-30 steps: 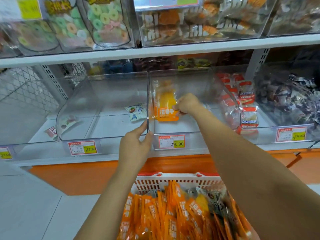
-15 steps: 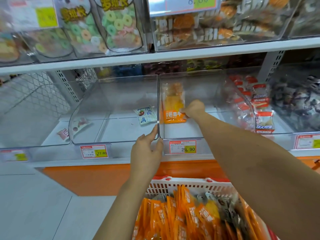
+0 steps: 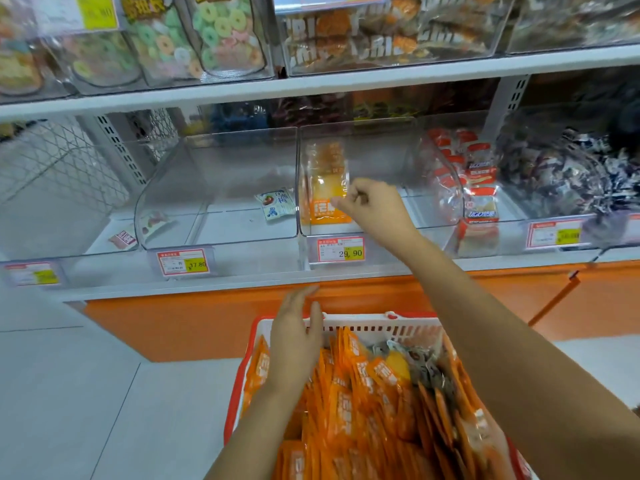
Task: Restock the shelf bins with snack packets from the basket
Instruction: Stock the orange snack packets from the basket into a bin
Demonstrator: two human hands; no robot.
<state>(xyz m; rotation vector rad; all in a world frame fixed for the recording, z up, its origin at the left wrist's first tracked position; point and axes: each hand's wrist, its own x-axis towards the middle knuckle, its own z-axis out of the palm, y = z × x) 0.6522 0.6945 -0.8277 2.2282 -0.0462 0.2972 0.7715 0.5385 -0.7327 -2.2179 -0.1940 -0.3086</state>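
Observation:
An orange snack packet [image 3: 325, 188] stands upright against the left wall of the middle clear bin [image 3: 381, 143] on the lower shelf. My right hand [image 3: 375, 204] reaches into that bin with its fingers curled, and the fingertips pinch the packet's lower right edge. My left hand [image 3: 294, 341] hovers open, fingers straight, over the far left corner of the red and white basket [image 3: 367, 322]. Several orange packets [image 3: 363, 396] of the same kind fill the basket.
The clear bin to the left [image 3: 221, 174] holds one small white and blue packet [image 3: 277, 204]. To the right, a bin holds red and white packets [image 3: 479, 188]. Price tags [image 3: 341, 249] line the shelf edge above an orange base panel [image 3: 207, 323]. Filled bins sit above.
My left hand let go of the divider between the two bins and dropped down over the basket. My right hand stays at the orange packet in the middle bin.

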